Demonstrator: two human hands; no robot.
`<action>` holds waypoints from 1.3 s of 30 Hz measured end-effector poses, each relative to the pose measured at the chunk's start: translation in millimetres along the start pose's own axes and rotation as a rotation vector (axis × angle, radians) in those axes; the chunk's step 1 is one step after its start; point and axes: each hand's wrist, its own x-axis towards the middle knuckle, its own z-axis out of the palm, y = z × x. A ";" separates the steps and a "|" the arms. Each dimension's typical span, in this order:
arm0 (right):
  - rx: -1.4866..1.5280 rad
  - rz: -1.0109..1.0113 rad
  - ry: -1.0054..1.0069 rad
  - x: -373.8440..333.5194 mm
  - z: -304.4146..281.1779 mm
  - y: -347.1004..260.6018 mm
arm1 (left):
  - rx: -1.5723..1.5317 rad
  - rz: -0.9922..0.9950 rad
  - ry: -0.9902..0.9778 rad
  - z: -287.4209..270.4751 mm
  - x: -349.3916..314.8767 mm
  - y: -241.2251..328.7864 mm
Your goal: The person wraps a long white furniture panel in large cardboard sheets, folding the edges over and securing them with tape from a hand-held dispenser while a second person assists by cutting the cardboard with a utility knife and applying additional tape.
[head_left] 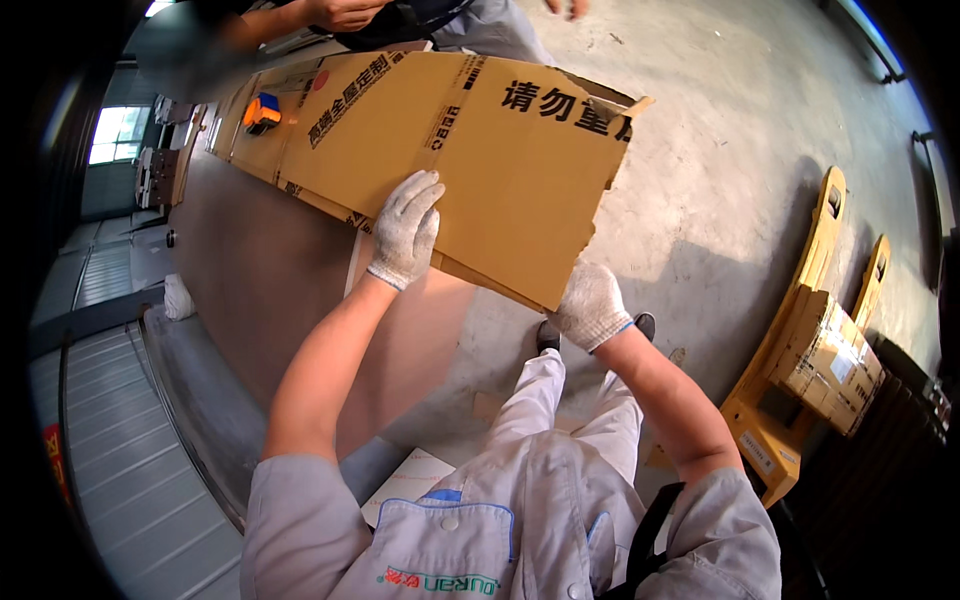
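Note:
A long brown cardboard sheet (510,190) with black printing and a torn right edge stretches away to the far left, lying over a stack of flat boards. My left hand (407,228), in a whitish knit glove, rests on its near edge with the fingers laid flat on top. At the near right corner, my right hand (592,303), gloved the same way, grips the cardboard; its fingertips are partly hidden. A small orange and blue tool (262,114), its kind unclear, sits on the sheet's far left part.
Across the cardboard stands another person, whose bare hand (345,12) shows at the top edge. On the right is a yellow pallet jack (752,425) with a cardboard box (828,362) on it. A brownish board surface (270,250) lies below the sheet on the left. Grey concrete floor (730,150) extends beyond.

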 end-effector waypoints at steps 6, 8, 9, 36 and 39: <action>-0.044 0.063 0.032 -2.6 28.0 6.0 | 0.007 0.048 0.038 1.2 -8.4 -6.7; -0.026 0.010 0.043 -2.0 31.0 2.8 | -0.007 0.044 0.052 -0.2 -8.7 -6.4; -0.014 0.018 0.011 4.3 30.5 -5.1 | -0.015 0.057 0.056 -2.5 -7.1 -9.3; -0.079 -0.079 0.140 -158.8 -38.0 49.9 | -0.025 0.027 0.089 2.1 -9.6 -0.2; -0.065 0.009 0.142 -204.9 -59.0 11.1 | 0.069 -0.002 0.006 3.1 -20.4 -6.6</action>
